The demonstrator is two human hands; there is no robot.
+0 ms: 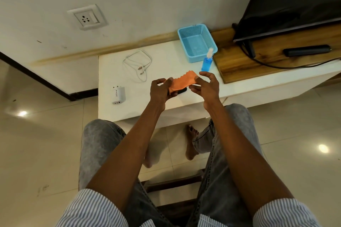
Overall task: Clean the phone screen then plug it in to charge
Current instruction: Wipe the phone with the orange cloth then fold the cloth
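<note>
An orange cloth (182, 81) is stretched between my two hands above the white table (114, 72). My left hand (161, 91) grips its left end and my right hand (205, 86) pinches its right end. Under the cloth a dark phone (181, 90) lies on the table, mostly hidden. A white charging cable (138, 64) lies coiled at the table's back left. A white charger adapter (118, 95) rests near the left front edge. The wall socket (86, 17) is on the wall above the table's left end.
A blue spray bottle (207, 61) stands just behind the cloth. A blue plastic basket (196, 42) sits at the back. To the right are a wooden board (258, 59), a dark screen (295, 2), a black remote-like bar (307, 50) and a black cable.
</note>
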